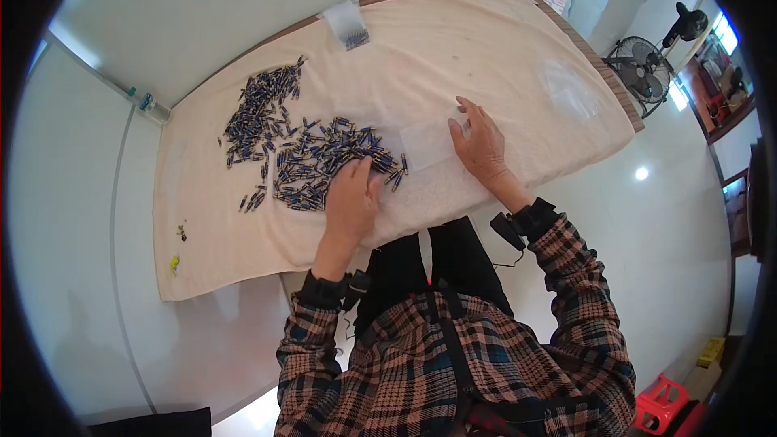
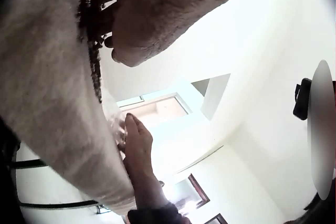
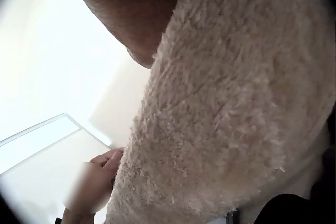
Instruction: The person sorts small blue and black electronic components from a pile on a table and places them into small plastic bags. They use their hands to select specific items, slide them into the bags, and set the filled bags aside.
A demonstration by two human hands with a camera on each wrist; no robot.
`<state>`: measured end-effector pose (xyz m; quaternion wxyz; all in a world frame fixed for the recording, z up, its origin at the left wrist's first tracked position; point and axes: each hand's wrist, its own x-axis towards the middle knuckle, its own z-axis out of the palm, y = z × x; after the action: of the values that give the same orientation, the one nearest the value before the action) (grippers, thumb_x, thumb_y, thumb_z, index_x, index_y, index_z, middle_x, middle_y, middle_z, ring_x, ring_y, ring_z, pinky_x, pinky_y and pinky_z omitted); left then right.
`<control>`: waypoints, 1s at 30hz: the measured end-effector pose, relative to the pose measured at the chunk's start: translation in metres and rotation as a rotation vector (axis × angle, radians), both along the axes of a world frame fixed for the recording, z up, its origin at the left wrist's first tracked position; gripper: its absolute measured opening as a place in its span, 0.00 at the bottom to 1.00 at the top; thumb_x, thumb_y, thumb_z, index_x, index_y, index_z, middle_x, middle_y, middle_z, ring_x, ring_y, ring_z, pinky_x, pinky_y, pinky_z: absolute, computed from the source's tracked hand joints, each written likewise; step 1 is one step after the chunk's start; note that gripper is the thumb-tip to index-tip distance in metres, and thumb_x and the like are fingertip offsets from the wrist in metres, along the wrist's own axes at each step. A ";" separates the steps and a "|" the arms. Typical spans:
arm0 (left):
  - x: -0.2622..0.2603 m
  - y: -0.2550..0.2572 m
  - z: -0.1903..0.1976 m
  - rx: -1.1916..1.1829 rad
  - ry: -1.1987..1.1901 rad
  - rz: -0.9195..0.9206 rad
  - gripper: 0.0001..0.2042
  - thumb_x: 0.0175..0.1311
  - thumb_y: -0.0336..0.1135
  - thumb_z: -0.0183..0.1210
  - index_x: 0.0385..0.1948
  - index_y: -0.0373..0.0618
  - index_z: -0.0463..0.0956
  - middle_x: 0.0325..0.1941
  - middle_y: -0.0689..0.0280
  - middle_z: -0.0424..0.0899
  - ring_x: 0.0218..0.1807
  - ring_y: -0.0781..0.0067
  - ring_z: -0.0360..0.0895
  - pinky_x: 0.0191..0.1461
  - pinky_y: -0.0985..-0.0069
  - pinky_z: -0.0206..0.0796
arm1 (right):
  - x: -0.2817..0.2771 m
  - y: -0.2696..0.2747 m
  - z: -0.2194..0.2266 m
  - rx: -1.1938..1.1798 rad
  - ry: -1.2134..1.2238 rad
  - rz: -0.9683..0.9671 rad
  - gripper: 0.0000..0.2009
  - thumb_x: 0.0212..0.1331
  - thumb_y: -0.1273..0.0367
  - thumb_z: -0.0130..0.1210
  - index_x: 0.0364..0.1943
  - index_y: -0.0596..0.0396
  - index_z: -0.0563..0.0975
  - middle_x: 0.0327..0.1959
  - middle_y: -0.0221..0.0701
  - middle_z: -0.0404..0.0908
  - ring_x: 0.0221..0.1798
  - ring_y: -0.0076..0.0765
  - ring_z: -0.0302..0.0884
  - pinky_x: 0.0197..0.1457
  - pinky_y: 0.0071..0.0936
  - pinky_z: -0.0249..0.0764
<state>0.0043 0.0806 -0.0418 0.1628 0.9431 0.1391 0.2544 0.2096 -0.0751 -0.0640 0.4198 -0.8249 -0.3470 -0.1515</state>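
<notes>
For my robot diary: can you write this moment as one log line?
left hand: on blue pieces | right hand: on clear bag | surface: cream towel

**Crowded left, open right on the cream cloth**

The pile of small blue parts [image 1: 303, 146] fills the left-centre of the towel [image 1: 486, 57], a dense scatter that blocks any flat sweep there. The left hand [image 1: 352, 194] lies on the pile's near edge, and the right hand [image 1: 479, 144] rests on a clear plastic bag [image 1: 429, 142] just beside it, so the gap between the hands is narrow. A filled bag [image 1: 346, 24] lies at the far edge, well apart from the pile. Bare cloth runs between pile and filled bag, and along the near left strip, where only a few tiny bits [image 1: 178, 247] lie. Another clear bag [image 1: 571, 89] lies on the right part.
</notes>
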 end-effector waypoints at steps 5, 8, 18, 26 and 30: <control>0.010 0.010 0.013 0.074 -0.051 -0.035 0.15 0.57 0.31 0.54 0.46 0.38 0.74 0.51 0.52 0.75 0.52 0.50 0.72 0.53 0.61 0.64 | 0.002 -0.001 -0.001 0.016 0.051 -0.014 0.22 0.52 0.67 0.59 0.54 0.52 0.72 0.38 0.35 0.79 0.34 0.37 0.77 0.40 0.31 0.73; 0.013 -0.006 0.007 0.090 0.002 -0.293 0.13 0.55 0.30 0.54 0.43 0.41 0.76 0.50 0.56 0.76 0.53 0.54 0.71 0.50 0.61 0.64 | 0.005 0.001 -0.005 0.045 0.017 0.015 0.21 0.51 0.69 0.59 0.52 0.52 0.73 0.35 0.34 0.78 0.30 0.34 0.75 0.37 0.29 0.73; 0.008 0.037 0.009 0.308 0.039 -0.054 0.09 0.53 0.32 0.57 0.37 0.50 0.79 0.48 0.63 0.77 0.53 0.60 0.69 0.53 0.60 0.58 | 0.012 -0.005 0.000 0.085 0.243 0.118 0.17 0.48 0.72 0.59 0.46 0.54 0.75 0.22 0.34 0.75 0.24 0.37 0.72 0.32 0.31 0.70; -0.001 0.020 0.016 0.228 -0.078 -0.156 0.10 0.51 0.33 0.57 0.36 0.50 0.79 0.49 0.61 0.75 0.53 0.57 0.69 0.53 0.59 0.59 | -0.009 -0.004 0.016 0.072 0.170 0.072 0.17 0.49 0.73 0.57 0.47 0.56 0.73 0.16 0.31 0.66 0.19 0.32 0.66 0.27 0.30 0.66; 0.018 0.001 -0.007 0.326 -0.039 -0.233 0.10 0.50 0.33 0.58 0.35 0.51 0.78 0.50 0.61 0.74 0.54 0.57 0.67 0.54 0.58 0.59 | -0.005 -0.006 0.003 0.045 0.054 0.063 0.21 0.49 0.73 0.56 0.52 0.56 0.70 0.17 0.33 0.66 0.20 0.39 0.67 0.29 0.34 0.67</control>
<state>0.0219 0.0817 -0.0485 0.0392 0.9615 -0.0171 0.2715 0.2050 -0.0815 -0.0614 0.4521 -0.8076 -0.3578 -0.1236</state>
